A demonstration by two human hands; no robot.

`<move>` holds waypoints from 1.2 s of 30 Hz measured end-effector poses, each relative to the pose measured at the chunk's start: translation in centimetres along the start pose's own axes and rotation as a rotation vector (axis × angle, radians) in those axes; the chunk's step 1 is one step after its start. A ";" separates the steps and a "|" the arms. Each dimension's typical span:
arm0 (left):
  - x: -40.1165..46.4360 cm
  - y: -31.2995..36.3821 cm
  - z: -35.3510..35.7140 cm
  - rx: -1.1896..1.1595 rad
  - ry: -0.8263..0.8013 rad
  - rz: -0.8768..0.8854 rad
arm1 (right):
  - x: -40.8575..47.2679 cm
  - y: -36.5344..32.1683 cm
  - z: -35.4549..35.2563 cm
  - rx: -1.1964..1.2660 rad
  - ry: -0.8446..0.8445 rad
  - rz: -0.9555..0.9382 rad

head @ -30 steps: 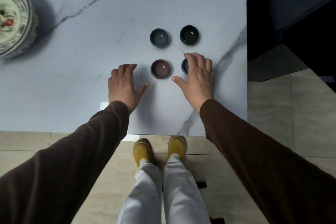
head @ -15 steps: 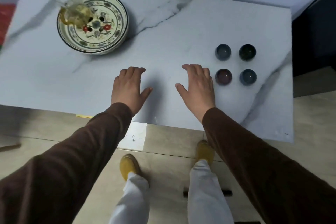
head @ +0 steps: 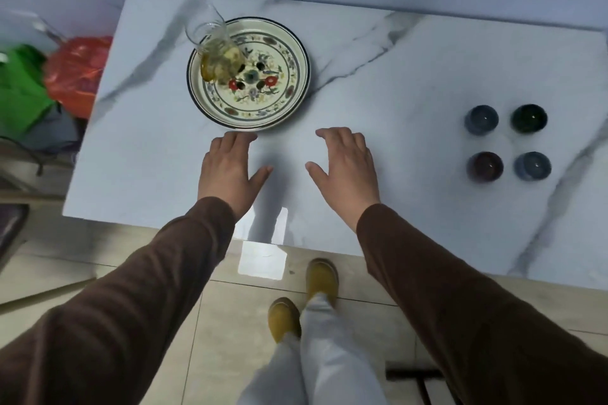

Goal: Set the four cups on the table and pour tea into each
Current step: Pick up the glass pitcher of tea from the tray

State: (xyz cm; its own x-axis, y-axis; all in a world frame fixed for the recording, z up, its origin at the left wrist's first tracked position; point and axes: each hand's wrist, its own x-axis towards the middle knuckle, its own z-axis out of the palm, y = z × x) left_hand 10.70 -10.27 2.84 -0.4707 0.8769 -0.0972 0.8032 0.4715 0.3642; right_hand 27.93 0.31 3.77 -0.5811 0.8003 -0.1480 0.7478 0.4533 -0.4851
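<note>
Against a pale bluish wall stands a white marble-patterned rectangular tabletop [head: 378,82] with grey veining, seen from above; its near edge runs across the middle of the view, its left edge slants down from the far left corner. Beige floor tiles [head: 230,322] lie below the near edge, where yellow slippers [head: 320,279] and pale trouser legs [head: 316,358] stand close to the table.

On the left half of the top rests a round cream plate with a floral pattern and dark rim [head: 289,56]. A clear glass pitcher holding yellowish tea [head: 215,49] stands on the plate's left part.

Toward the right end, four small round cups form a square, apart from one another: a grey-blue cup [head: 481,120] and a dark green cup [head: 529,118] behind, a maroon cup [head: 485,166] and a light blue cup [head: 532,165] in front. Their fill level cannot be told.

Left hand [head: 227,171] and right hand [head: 347,164], in brown sleeves [head: 138,299], hover palm-down over bare marble between plate and near edge, fingers spread, holding nothing. Left fingertips [head: 240,138] lie just beside the plate's near rim. Bare tabletop separates the right hand from the cups.

Beyond the left edge sit an orange-red plastic bag [head: 75,76] and a green bag [head: 19,89].
</note>
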 end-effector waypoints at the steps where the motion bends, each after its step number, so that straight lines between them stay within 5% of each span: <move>1: 0.6 -0.6 -0.3 -0.007 0.007 -0.007 | 0.9 -0.5 0.3 0.004 0.004 0.000; 12: 6.6 -9.9 -2.9 -0.051 -0.026 -0.047 | 8.3 -8.1 4.4 0.131 -0.014 0.035; 21: 13.3 -16.9 -5.8 -0.133 -0.071 0.051 | 14.5 -16.2 8.9 0.457 0.077 0.282; 36: 17.9 -18.6 -3.6 -0.115 -0.140 0.115 | 19.8 -19.7 13.0 1.009 0.110 0.545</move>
State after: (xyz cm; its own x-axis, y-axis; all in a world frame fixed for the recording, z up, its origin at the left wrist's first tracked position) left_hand -14.02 -3.72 -2.32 -0.3165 0.9326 -0.1734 0.7979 0.3606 0.4830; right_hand -2.45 2.12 -0.80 -0.1916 0.8459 -0.4977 0.2652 -0.4437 -0.8561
